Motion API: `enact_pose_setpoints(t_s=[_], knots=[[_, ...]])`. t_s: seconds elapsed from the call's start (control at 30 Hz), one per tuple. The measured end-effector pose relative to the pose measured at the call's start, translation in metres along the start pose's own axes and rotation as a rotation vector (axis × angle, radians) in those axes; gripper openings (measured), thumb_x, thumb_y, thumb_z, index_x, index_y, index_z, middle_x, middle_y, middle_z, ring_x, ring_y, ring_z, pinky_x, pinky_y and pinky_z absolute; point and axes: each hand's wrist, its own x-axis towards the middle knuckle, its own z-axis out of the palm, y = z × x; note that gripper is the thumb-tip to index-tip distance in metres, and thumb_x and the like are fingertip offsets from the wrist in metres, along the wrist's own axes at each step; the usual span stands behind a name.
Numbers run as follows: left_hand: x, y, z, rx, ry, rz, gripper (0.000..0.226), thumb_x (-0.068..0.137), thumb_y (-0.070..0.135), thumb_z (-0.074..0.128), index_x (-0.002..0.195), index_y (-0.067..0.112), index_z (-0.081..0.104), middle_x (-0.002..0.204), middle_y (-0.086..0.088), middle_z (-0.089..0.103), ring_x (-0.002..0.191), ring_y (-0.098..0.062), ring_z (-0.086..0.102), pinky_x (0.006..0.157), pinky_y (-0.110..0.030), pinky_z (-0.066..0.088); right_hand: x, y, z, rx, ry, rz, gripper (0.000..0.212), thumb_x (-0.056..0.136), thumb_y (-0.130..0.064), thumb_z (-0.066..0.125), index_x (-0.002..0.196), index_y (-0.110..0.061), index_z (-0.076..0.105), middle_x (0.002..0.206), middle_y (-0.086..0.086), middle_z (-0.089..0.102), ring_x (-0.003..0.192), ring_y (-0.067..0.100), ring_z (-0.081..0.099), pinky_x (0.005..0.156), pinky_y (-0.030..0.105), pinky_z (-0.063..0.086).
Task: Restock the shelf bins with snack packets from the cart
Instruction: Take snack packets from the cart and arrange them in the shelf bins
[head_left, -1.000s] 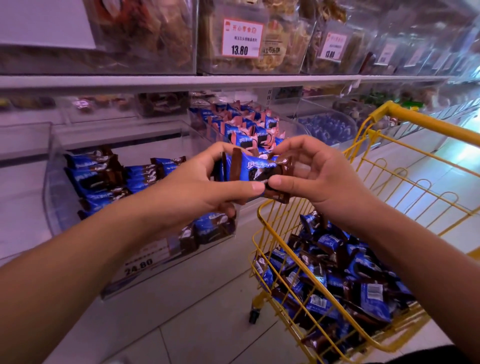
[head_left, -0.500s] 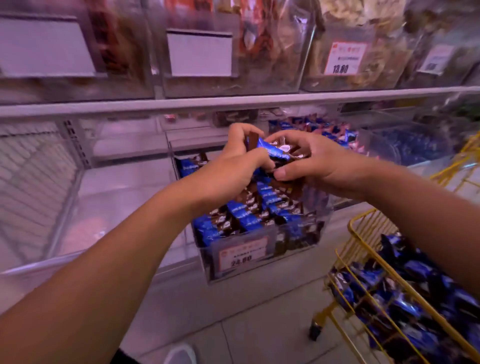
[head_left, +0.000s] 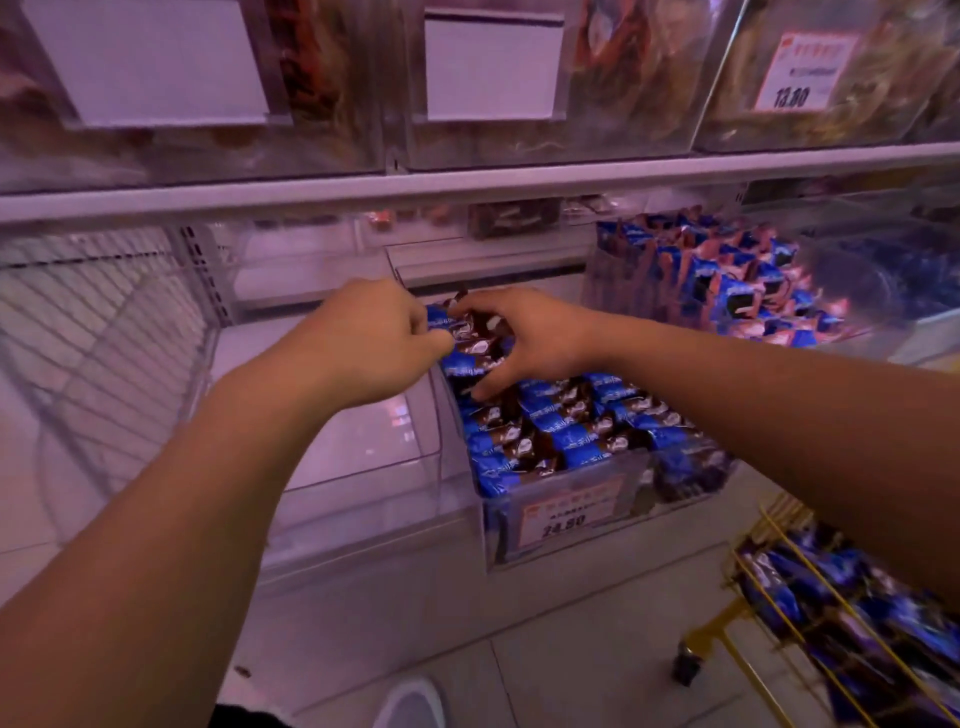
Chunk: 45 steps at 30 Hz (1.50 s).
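Note:
A clear shelf bin with a 24.80 price tag holds rows of blue and brown snack packets. Over the bin's back part, my left hand and my right hand both grip a small bunch of the same packets, low against the stacked rows. My right fingers spread down over the pile. The yellow wire cart stands at the lower right with several more blue packets inside.
An empty clear bin sits left of the filled one. A bin of blue and pink packets stands to the right. Upper-shelf bins carry blank and 13.80 tags. A shoe tip shows on the tiled floor.
Both hands carried the packets from above the cart over to the bin and lowered them onto its back rows. The view swung left, leaving the cart at the right edge.

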Motion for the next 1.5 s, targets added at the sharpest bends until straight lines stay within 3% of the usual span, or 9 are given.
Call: enact_pose_setpoints(t_s=[0.17, 0.43, 0.6, 0.7, 0.83, 0.97, 1.1, 1.27, 1.5], knots=[[0.000, 0.002, 0.002, 0.000, -0.016, 0.007, 0.039, 0.091, 0.032, 0.057, 0.055, 0.017, 0.051, 0.062, -0.004, 0.054, 0.056, -0.017, 0.047, 0.050, -0.027, 0.028, 0.006, 0.004, -0.001, -0.484, -0.155, -0.099, 0.082, 0.092, -0.056, 0.058, 0.158, -0.022, 0.022, 0.165, 0.004, 0.015, 0.150, 0.023, 0.014, 0.121, 0.034, 0.016], [0.000, 0.010, -0.001, 0.161, 0.060, 0.001, 0.041, 0.088, 0.038, 0.058, 0.055, 0.015, 0.055, 0.059, -0.006, 0.055, 0.060, -0.025, 0.053, 0.054, -0.030, 0.037, -0.006, -0.002, 0.006, -0.555, -0.227, -0.039, 0.083, 0.095, -0.071, 0.030, 0.159, -0.030, -0.004, 0.167, -0.006, -0.007, 0.153, 0.022, -0.010, 0.124, 0.049, 0.008], [0.000, 0.060, -0.009, 0.093, 0.465, 0.121, 0.033, 0.082, 0.036, 0.054, 0.057, 0.013, 0.052, 0.055, -0.004, 0.050, 0.058, -0.030, 0.050, 0.051, -0.030, 0.032, -0.070, -0.008, -0.048, -0.524, 0.048, -0.025, 0.072, 0.095, -0.063, 0.043, 0.149, -0.016, 0.041, 0.157, 0.012, 0.034, 0.143, 0.027, 0.033, 0.117, 0.042, 0.029], [-0.005, 0.121, 0.007, -0.088, 0.507, 0.370, 0.033, 0.082, 0.039, 0.050, 0.062, 0.013, 0.056, 0.058, -0.007, 0.058, 0.061, -0.032, 0.055, 0.058, -0.038, 0.045, -0.161, 0.011, -0.088, -0.517, 0.260, -0.037, 0.050, 0.094, -0.058, 0.042, 0.085, -0.017, 0.071, 0.082, 0.005, 0.069, 0.074, 0.017, 0.061, 0.068, 0.035, 0.046], [-0.024, 0.206, 0.062, -0.151, 0.157, 0.786, 0.030, 0.084, 0.040, 0.052, 0.069, 0.016, 0.058, 0.068, -0.002, 0.060, 0.067, -0.028, 0.058, 0.063, -0.041, 0.049, -0.278, 0.057, -0.100, -0.364, 0.337, 0.330, 0.044, 0.094, -0.040, 0.063, 0.063, -0.011, 0.068, 0.054, 0.002, 0.061, 0.054, 0.016, 0.058, 0.057, 0.028, 0.042], [-0.039, 0.261, 0.114, -0.057, -0.212, 0.984, 0.016, 0.088, 0.036, 0.059, 0.088, 0.021, 0.064, 0.094, 0.001, 0.062, 0.093, -0.023, 0.060, 0.081, -0.038, 0.047, -0.330, 0.107, -0.071, -0.265, -0.388, 0.732, 0.047, 0.079, -0.045, 0.079, 0.116, -0.018, 0.069, 0.112, 0.003, 0.070, 0.098, 0.017, 0.063, 0.089, 0.032, 0.050], [-0.029, 0.295, 0.130, 0.093, -0.324, 0.956, 0.030, 0.083, 0.048, 0.063, 0.100, 0.024, 0.065, 0.103, 0.000, 0.066, 0.100, -0.023, 0.061, 0.086, -0.035, 0.049, -0.346, 0.150, -0.073, -0.333, -0.333, 0.959, 0.098, 0.060, -0.043, 0.092, 0.145, -0.023, 0.046, 0.146, 0.003, 0.052, 0.126, 0.023, 0.055, 0.100, 0.031, 0.045], [0.015, 0.361, 0.165, 0.420, -0.631, 0.750, 0.069, 0.072, 0.064, 0.073, 0.125, 0.023, 0.058, 0.122, -0.005, 0.062, 0.111, -0.027, 0.058, 0.090, -0.032, 0.049, -0.371, 0.194, -0.085, -0.385, -0.353, 1.133, 0.102, 0.056, -0.036, 0.095, 0.142, -0.014, 0.045, 0.141, 0.009, 0.056, 0.125, 0.031, 0.056, 0.101, 0.044, 0.049], [0.027, 0.393, 0.246, 0.497, -0.926, 0.479, 0.149, 0.051, 0.075, 0.080, 0.154, 0.028, -0.017, 0.166, -0.004, 0.001, 0.146, -0.033, 0.026, 0.113, -0.049, 0.034, -0.379, 0.208, -0.089, -0.344, -0.624, 1.243, 0.119, 0.048, -0.061, 0.091, 0.149, -0.023, 0.041, 0.146, 0.005, 0.048, 0.130, 0.034, 0.050, 0.106, 0.049, 0.044]])
